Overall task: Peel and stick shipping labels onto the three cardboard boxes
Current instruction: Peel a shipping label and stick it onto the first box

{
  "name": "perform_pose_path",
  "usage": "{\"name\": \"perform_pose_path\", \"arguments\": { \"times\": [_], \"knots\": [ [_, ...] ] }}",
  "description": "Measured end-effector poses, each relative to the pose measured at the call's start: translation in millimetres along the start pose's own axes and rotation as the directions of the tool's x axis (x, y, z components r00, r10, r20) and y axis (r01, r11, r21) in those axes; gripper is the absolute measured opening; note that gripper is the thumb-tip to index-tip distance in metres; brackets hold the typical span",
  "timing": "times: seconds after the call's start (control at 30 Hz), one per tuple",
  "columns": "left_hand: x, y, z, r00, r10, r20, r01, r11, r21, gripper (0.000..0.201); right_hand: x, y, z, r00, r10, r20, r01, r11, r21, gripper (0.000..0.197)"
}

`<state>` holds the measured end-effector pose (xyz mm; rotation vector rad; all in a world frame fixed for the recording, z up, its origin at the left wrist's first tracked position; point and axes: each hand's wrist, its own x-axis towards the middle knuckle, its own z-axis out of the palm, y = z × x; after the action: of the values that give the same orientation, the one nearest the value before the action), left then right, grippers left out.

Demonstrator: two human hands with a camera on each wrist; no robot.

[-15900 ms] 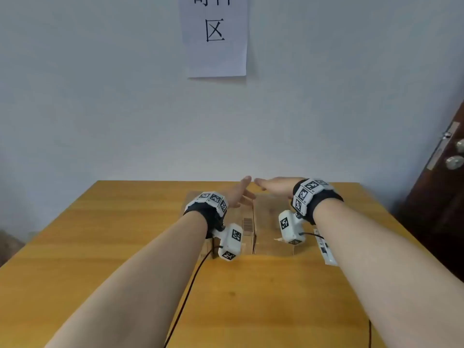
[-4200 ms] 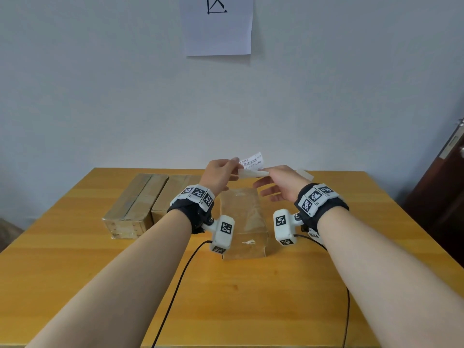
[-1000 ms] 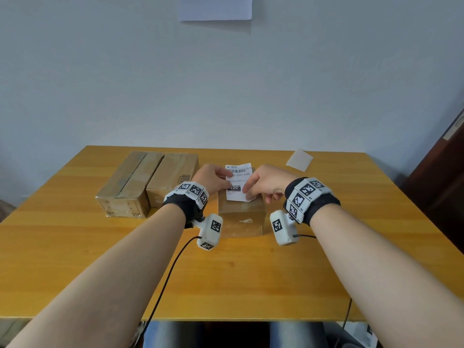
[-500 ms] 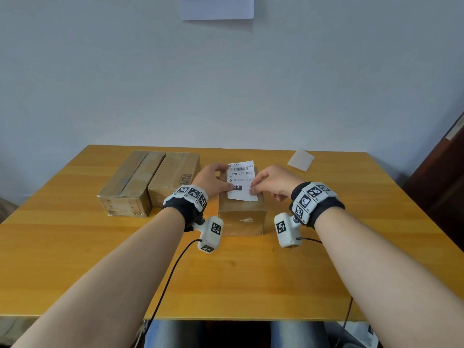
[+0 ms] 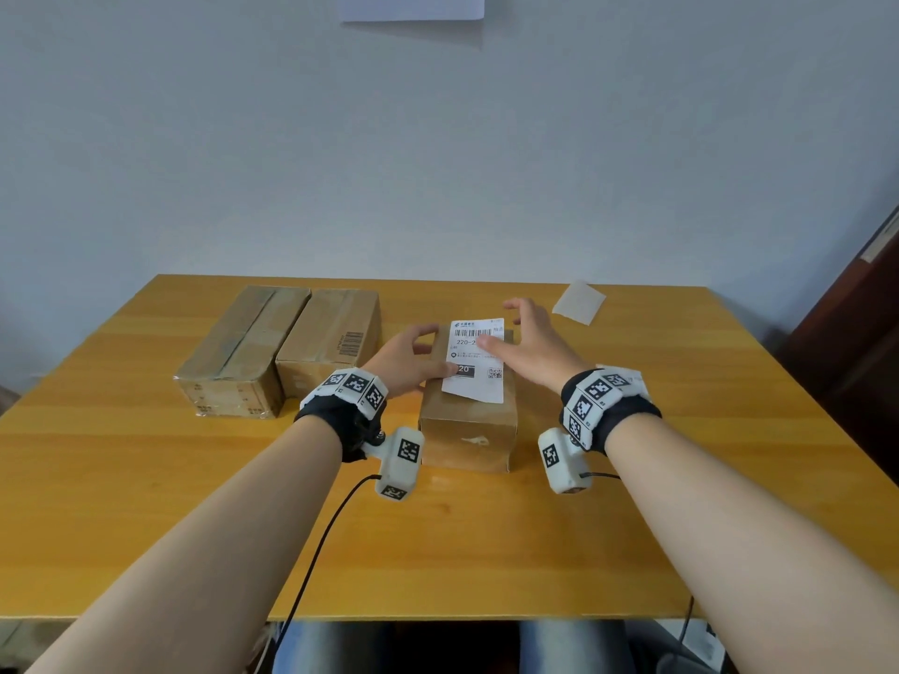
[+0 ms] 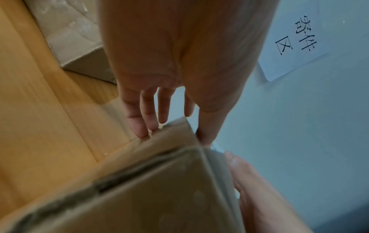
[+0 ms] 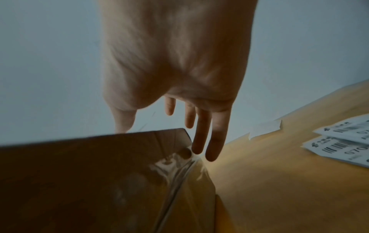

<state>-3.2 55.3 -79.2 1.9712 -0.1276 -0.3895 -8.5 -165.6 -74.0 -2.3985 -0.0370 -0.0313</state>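
Observation:
A small cardboard box [image 5: 467, 432] stands at the table's middle with a white shipping label [image 5: 479, 377] lying flat on its top. My left hand [image 5: 413, 355] rests along the box's left side [image 6: 139, 189], its thumb pressing the label's lower left edge. My right hand [image 5: 528, 340] has straight, spread fingers. Its thumb lies on the label's barcode area, and in the right wrist view its fingers [image 7: 201, 135] hang down past the box's right side. Two more boxes [image 5: 243, 352] [image 5: 331, 340] lie side by side at the left.
A peeled backing paper [image 5: 579, 302] lies at the table's far right. Two more labels [image 7: 343, 146] lie on the table right of the box. A dark door [image 5: 856, 342] stands at the right, a wall behind the table, and cables trail from both wrists.
Both hands pinched the label over the box before. Now it lies flat on the top, my right fingers have spread straight, and both thumbs press it.

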Motion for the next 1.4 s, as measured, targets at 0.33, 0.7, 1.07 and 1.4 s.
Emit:
{"name": "perform_pose_path", "arguments": {
  "times": [0.33,0.7,1.07,1.4],
  "knots": [
    [-6,4,1,0.996,-0.092,-0.004,0.092,0.995,-0.037,0.073,17,-12,9,0.995,-0.093,0.039,0.1,0.93,-0.353,0.065],
    [-13,1,1,0.973,-0.231,0.013,0.232,0.969,-0.084,0.063,27,-24,31,0.998,-0.06,-0.037,0.041,0.917,-0.398,0.064],
    [-16,8,0,0.958,-0.278,0.065,0.28,0.96,-0.028,0.062,25,-24,43,0.994,-0.052,-0.093,0.0,0.873,-0.487,0.066],
    [-6,13,1,0.955,-0.285,0.081,0.285,0.958,0.003,0.069,31,-17,46,0.996,-0.062,-0.056,0.025,0.863,-0.505,0.059]
  ]
}}
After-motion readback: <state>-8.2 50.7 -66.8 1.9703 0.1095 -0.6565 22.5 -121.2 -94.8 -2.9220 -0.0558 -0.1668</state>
